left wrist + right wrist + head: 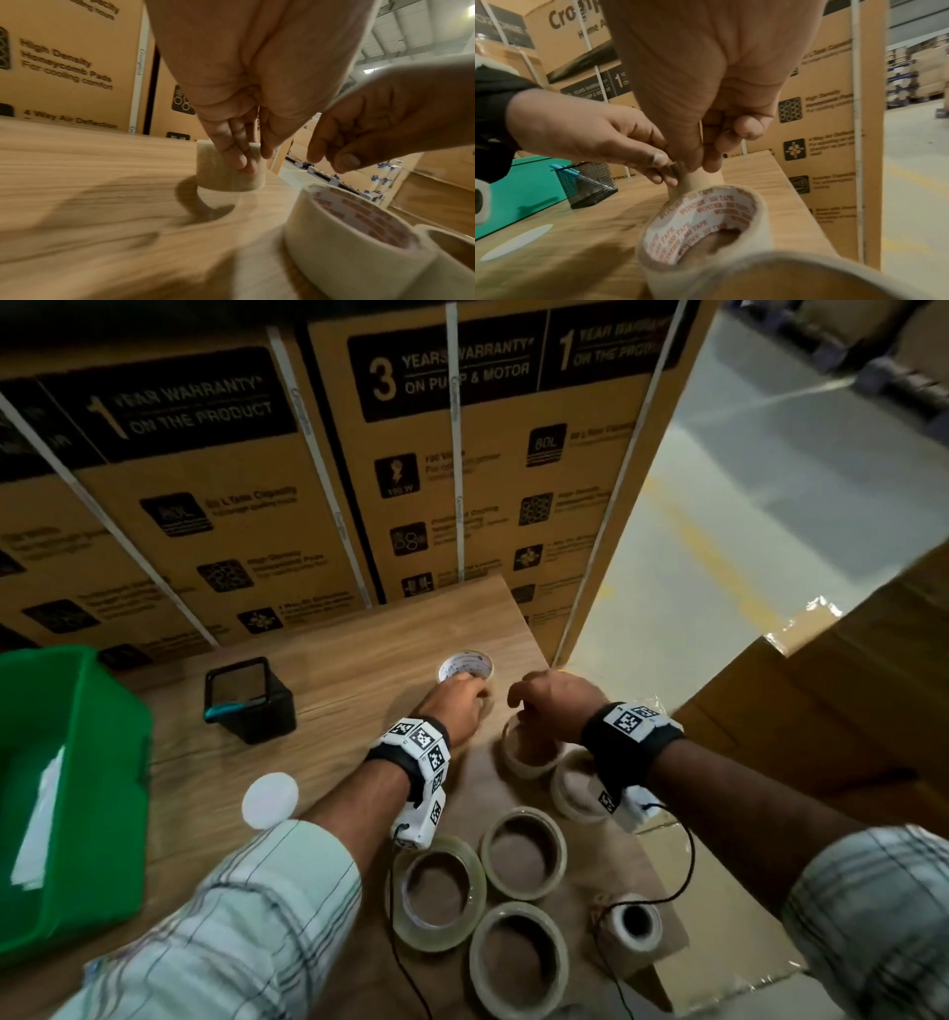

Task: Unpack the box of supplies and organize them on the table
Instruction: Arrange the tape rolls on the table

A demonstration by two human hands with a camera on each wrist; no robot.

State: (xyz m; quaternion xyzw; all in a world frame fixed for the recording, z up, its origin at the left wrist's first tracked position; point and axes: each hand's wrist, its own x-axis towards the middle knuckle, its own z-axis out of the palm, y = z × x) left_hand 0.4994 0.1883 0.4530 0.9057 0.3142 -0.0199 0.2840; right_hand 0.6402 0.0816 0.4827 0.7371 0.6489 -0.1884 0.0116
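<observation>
The left hand [458, 706] pinches a small tape roll [228, 168] by its rim, standing it on end on the table [328, 711], likely to start a tidy row beyond the fingertips. The right hand [557, 703], loosely curled and holding nothing, hovers just beside it over another tape roll [706, 229], seemingly ready to take that one next; more rolls lie behind both wrists.
</observation>
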